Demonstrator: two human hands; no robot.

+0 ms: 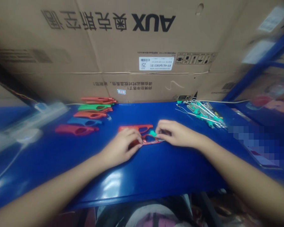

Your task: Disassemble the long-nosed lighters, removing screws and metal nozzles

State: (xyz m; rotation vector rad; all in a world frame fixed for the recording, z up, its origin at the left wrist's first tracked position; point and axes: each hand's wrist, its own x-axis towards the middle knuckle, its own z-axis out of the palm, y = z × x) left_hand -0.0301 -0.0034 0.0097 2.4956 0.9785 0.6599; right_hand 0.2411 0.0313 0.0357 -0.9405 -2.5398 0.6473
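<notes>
My left hand (127,142) is closed, thumb and fingers pinching the left end of a red-orange plastic shell (153,142) with an oval opening. A thin metallic line runs along the shell around that opening. My right hand (171,133) is pinched at the shell's right end, on a part with a small teal piece (152,133) and a silvery rod; its fingertips partly hide the grip. Just behind lies a second orange shell (145,126), flat on the blue table, its left part partly covered by my left hand.
Several coloured shells (92,107) lie in a row at the back left. A pile of teal-and-metal parts (202,114) is at the back right. A large cardboard box (104,60) stands behind the table (156,173). A white power strip (49,116) and cable are left; a blurred-out flat object (267,160) is right.
</notes>
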